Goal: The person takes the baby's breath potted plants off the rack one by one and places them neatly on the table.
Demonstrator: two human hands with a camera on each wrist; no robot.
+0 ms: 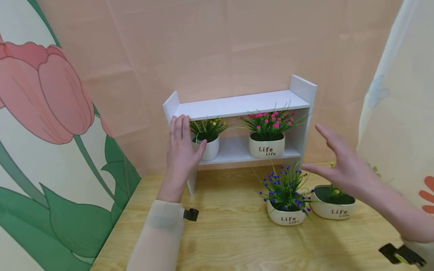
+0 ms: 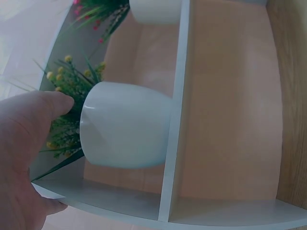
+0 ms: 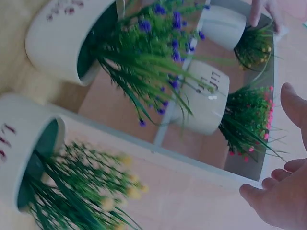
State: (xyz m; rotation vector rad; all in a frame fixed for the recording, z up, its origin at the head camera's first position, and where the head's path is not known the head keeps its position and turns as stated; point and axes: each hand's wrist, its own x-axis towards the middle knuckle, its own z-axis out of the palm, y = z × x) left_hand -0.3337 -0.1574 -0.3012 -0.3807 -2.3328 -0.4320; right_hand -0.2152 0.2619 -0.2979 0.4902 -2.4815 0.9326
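Observation:
A white two-tier shelf [image 1: 237,105] stands against the back wall. My left hand [image 1: 183,152] is at its left end, fingers straight against the side and upper board, thumb beside the yellow-flowered pot [image 1: 211,149]. In the left wrist view the thumb of the left hand [image 2: 24,129] lies in front of that pot's leaves, and the white pot [image 2: 124,125] is not gripped. My right hand [image 1: 349,169] is held in the air right of the shelf, thumb and fingers spread, holding nothing. A pink-flowered pot [image 1: 266,146] sits on the middle board's right part.
On the wooden table [image 1: 217,233], a blue-flowered pot [image 1: 286,216] stands before the shelf's right leg, with another yellow-flowered pot [image 1: 333,207] to its right. A tulip-printed sheet [image 1: 44,94] hangs at left, a pale curtain [image 1: 400,94] at right.

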